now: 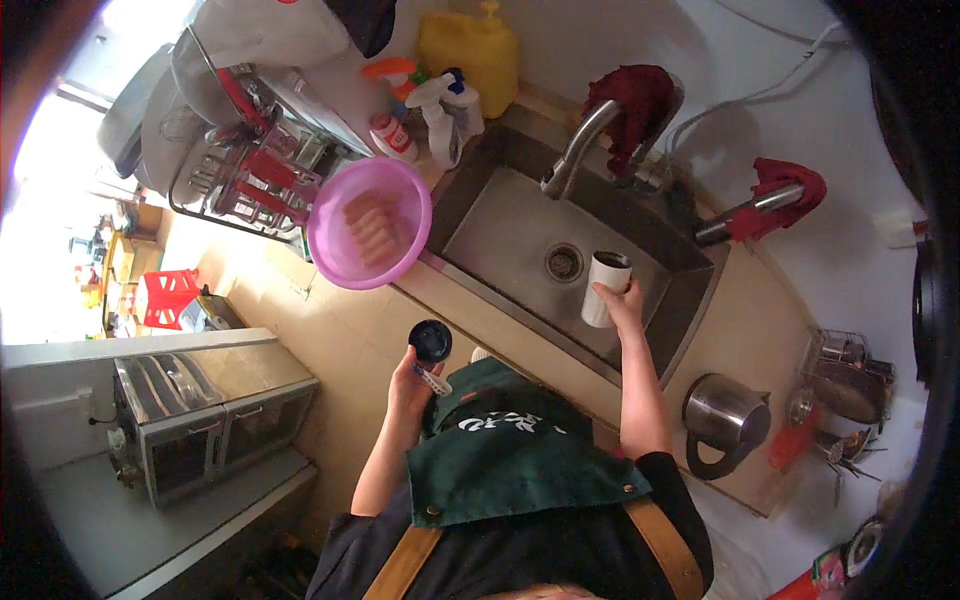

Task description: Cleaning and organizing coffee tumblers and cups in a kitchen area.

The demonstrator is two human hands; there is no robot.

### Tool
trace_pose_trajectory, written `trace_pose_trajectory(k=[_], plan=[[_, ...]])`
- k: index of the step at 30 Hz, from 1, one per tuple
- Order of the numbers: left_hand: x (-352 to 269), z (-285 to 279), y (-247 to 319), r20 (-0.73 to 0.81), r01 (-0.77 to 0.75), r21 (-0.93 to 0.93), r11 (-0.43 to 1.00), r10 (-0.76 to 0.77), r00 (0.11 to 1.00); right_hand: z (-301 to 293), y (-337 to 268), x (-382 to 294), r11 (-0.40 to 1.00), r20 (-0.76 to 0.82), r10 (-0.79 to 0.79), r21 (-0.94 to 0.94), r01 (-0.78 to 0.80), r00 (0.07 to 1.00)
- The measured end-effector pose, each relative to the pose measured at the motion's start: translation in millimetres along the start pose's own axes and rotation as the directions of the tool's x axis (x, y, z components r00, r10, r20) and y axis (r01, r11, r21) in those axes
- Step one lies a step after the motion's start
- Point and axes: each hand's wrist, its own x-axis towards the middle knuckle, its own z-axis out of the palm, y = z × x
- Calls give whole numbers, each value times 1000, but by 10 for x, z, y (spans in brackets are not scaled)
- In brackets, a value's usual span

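My right hand (624, 304) is closed around a white cylindrical cup or bottle (598, 304) with an open dark mouth, held above the stainless steel sink (502, 232) just right of the drain (564, 262). On the left, my left hand (409, 386) holds a round dark lid (430, 341) with its hollow side up. A light strap or handle with dark marks (435, 380) hangs by the same fingers. The lid is over the floor, in front of the counter edge. The metal faucet (577, 146) stands behind the sink, with a dark red cloth (634, 97) on it.
A pink basin (321, 240) holding several pale, elongated items sits left of the sink. Spray bottles (435, 112) and a yellow pump jug (480, 56) stand behind it. An electric kettle (726, 416) is on the right counter. A utensil rack (225, 217) is at the left.
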Motion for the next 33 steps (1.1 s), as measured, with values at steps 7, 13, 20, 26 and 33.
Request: trace_pose_trajectory(k=[7, 13, 20, 26, 33], plan=[[90, -80, -63, 39, -4, 2, 1000, 4, 999, -84, 2, 52, 986, -96, 128, -93, -137, 987], [118, -44, -62, 43, -5, 18, 1000, 4, 999, -73, -105, -68, 972, -21, 236, 10, -236, 971], [168, 53, -62, 151, 49, 87, 995, -62, 987, -72, 113, -92, 900, 132, 53, 423, -105, 990], [109, 654, -141, 463, 118, 228, 966, -214, 860, 139, -478, -464, 688, 366, -108, 698, -196, 924], [155, 1101, -336, 737, 333, 175, 926, -348, 579, 334, -868, -678, 596, 492, -296, 765, -244, 819]])
